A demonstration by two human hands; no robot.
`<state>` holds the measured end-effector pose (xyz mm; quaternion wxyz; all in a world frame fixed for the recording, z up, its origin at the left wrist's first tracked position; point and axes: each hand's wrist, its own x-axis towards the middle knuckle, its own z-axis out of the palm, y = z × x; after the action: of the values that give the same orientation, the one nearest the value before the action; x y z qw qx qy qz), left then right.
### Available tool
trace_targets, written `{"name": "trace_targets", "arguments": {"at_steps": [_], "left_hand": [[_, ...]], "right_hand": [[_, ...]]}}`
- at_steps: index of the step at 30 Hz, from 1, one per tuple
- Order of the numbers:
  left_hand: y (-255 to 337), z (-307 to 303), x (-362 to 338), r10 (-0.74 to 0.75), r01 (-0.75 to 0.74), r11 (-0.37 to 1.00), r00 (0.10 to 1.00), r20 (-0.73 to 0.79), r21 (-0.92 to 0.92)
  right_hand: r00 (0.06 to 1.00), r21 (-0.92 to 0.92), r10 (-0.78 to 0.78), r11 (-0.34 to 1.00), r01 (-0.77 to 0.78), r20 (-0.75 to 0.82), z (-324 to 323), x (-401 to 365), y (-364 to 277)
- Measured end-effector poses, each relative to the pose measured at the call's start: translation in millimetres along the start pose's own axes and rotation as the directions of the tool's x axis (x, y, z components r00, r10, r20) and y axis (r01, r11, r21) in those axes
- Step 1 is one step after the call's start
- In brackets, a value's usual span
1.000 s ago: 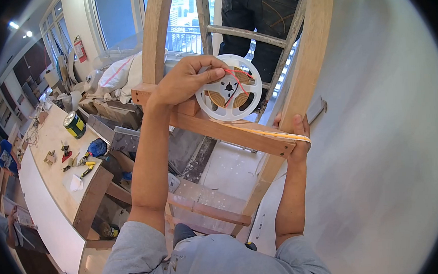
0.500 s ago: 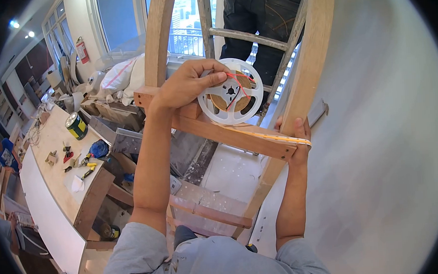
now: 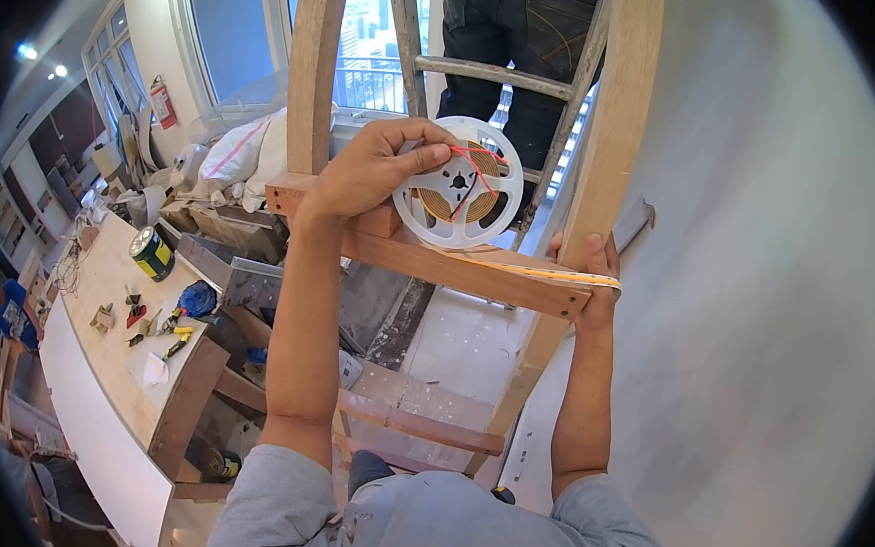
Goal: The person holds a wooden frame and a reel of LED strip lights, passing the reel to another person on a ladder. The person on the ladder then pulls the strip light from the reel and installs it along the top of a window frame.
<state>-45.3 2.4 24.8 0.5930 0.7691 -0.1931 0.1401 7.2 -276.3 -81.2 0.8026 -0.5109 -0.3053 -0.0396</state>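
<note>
Site room, worktop [image 3: 97, 269] at 9 o'clock. Our left hand [image 3: 371, 167] pinches strip reel [image 3: 463, 194] at 12; right hand [image 3: 595, 284] at 3 clamps LED strip [image 3: 543, 270] onto ladder rung [image 3: 437, 258]. We judge: keep strip taut, aligned

So the wooden crossbar [image 3: 427, 259] has a yellow LED strip [image 3: 548, 274] lying flat along its top, running out to the right end. Off to the left, the counter [image 3: 107, 279] has a green can [image 3: 150, 253] near its far end, plus small hand tools [image 3: 166, 335] by the right edge.
</note>
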Motion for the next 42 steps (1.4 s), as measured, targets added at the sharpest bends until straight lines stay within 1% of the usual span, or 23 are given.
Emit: {"name": "trace_targets", "arguments": {"at_steps": [16,22,25,28,31,32,33,34,35,36,38,39,42], "left_hand": [[-1.3,-0.3,1.8,-0.002,0.002,1.000,1.000,0.000,0.006],[1.4,-0.9,0.6,-0.010,0.011,0.999,1.000,0.028,-0.031],[-1.5,-2.2,1.7,0.001,-0.001,1.000,1.000,0.026,-0.005],[1.7,-0.2,-0.1,-0.022,0.022,1.000,1.000,0.009,0.005],[3.0,-2.8,-1.0,0.013,-0.012,0.989,1.000,-0.002,0.148],[2.9,-2.2,-1.4,0.030,-0.024,0.977,0.999,-0.027,0.214],[4.4,-3.1,-1.1,0.042,-0.039,0.972,0.999,-0.006,0.230],[5.9,-4.1,0.3,0.058,-0.060,0.968,0.998,0.018,0.243],[7.1,-3.9,0.2,0.031,-0.031,0.976,1.000,0.002,0.217],[8.2,-2.9,-0.5,0.000,0.002,0.982,1.000,-0.011,0.191],[10.4,-0.1,-1.7,-0.019,0.023,0.988,0.999,-0.030,0.152],[12.0,1.4,-3.7,-0.010,0.012,0.992,1.000,-0.018,0.125],[11.8,1.8,-3.8,-0.005,0.005,0.998,1.000,0.002,0.056]], "right_hand": [[1.000,0.020,-0.004,1.000,0.004,-0.013,-4.0,0.5,4.4],[1.000,0.016,0.003,1.000,-0.003,-0.014,-1.4,0.2,1.1],[1.000,0.003,-0.004,1.000,0.004,-0.013,-1.3,0.1,1.8],[1.000,0.008,0.011,1.000,-0.011,-0.026,-3.0,-0.5,3.8],[1.000,0.032,-0.003,0.999,0.004,-0.031,-5.9,-0.2,7.8],[0.999,0.039,0.005,0.999,-0.004,-0.050,-9.6,-1.0,11.8],[0.998,0.047,0.014,0.999,-0.011,-0.068,-13.5,-1.3,16.3],[0.996,0.031,0.054,0.998,-0.052,-0.077,-16.6,-2.0,18.0],[0.994,0.042,0.047,0.998,-0.043,-0.100,-6.3,-2.6,8.0],[0.999,0.032,0.025,0.999,-0.024,-0.039,-7.9,-1.2,7.8],[0.999,0.014,0.031,0.999,-0.031,-0.022,-5.4,-2.0,3.7],[0.998,0.029,0.058,0.998,-0.058,-0.018,-5.1,-4.4,1.3],[0.999,0.019,0.042,0.999,-0.042,-0.012,-7.7,-3.0,7.0]]}}
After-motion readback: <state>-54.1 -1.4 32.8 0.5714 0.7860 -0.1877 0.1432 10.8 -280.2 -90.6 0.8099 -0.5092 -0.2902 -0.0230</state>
